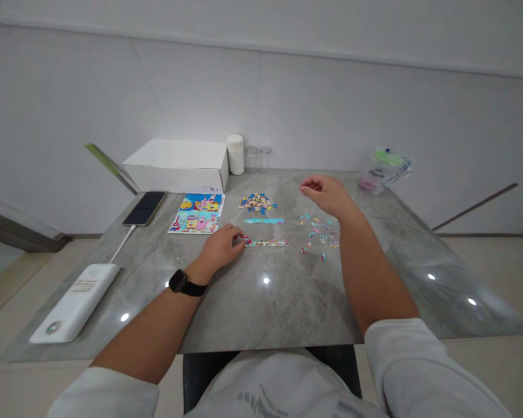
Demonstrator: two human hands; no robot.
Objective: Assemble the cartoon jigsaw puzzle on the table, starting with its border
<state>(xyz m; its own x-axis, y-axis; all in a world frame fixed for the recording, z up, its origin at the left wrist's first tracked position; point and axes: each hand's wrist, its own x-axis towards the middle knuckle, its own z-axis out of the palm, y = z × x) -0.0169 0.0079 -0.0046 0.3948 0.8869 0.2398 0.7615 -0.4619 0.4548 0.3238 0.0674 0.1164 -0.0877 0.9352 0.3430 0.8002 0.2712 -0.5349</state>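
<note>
My left hand (pixel 221 248), with a black watch on its wrist, rests on the table. Its fingers are closed at a small red jigsaw piece (pixel 248 240), by the left end of the lower joined puzzle strip (pixel 268 243). Parallel to that, farther back, lies a turquoise puzzle strip (pixel 264 221). Raised above the table on the right, my right hand (pixel 326 193) is pinched on a small pale-edged thing that looks like a jigsaw piece, mostly hidden by the fingers. Loose puzzle pieces (pixel 316 229) are scattered below it. A heap of pieces (pixel 258 202) sits behind the strips.
A cartoon picture sheet (pixel 197 213) lies left of the heap. Behind stand a white box (pixel 176 165), a white bottle (pixel 236 155) and two clear glasses (pixel 258 159). A phone (pixel 144 208) is cabled to a white device (pixel 76 303). A plastic bag (pixel 383 169) sits back right.
</note>
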